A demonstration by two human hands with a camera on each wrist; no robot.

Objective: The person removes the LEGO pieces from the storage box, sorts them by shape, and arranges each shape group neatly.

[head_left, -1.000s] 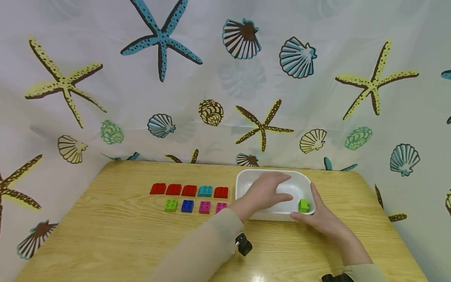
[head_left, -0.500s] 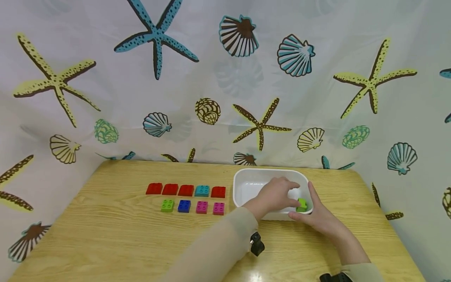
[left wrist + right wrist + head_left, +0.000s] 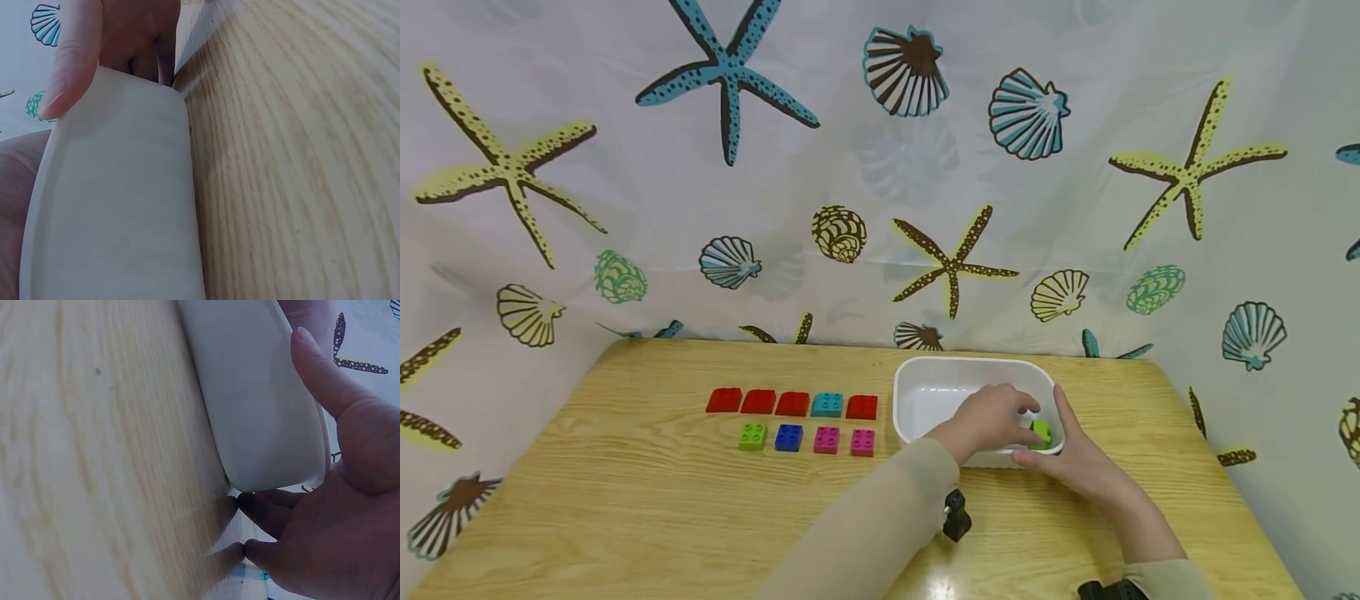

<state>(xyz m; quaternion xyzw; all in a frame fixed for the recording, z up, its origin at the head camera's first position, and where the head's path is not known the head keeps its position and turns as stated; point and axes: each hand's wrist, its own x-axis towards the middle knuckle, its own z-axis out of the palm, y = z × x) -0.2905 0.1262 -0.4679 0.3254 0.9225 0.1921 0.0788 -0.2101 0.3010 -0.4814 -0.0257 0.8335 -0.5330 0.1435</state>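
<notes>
A white plastic tub (image 3: pixel 932 408) stands on the table with a lime-green toy building brick (image 3: pixel 1041 432) at its right front corner inside. My left hand (image 3: pixel 988 421) reaches over the front rim into it. Its thumb tip overlaps the brick, and the index finger stands apart above it; the other fingers are mostly hidden. My right hand (image 3: pixel 1078 462) holds the tub's right end, thumb at the front rim and fingers round the outside. The right wrist view shows that thumb (image 3: pixel 319 372) along the tub's wall (image 3: pixel 262 406).
Left of the tub, a back row has several red bricks (image 3: pixel 758 402) and a turquoise brick (image 3: pixel 827 405). In front lie a lime-green brick (image 3: pixel 752 437), a blue brick (image 3: pixel 788 437) and two pink bricks (image 3: pixel 827 440). A patterned curtain (image 3: pixel 850 167) hangs behind the wooden table (image 3: pixel 647 500).
My left hand has moved right and down inside the tub, up to the lime-green brick. My right hand has kept its hold on the tub. The head view has shifted slightly.
</notes>
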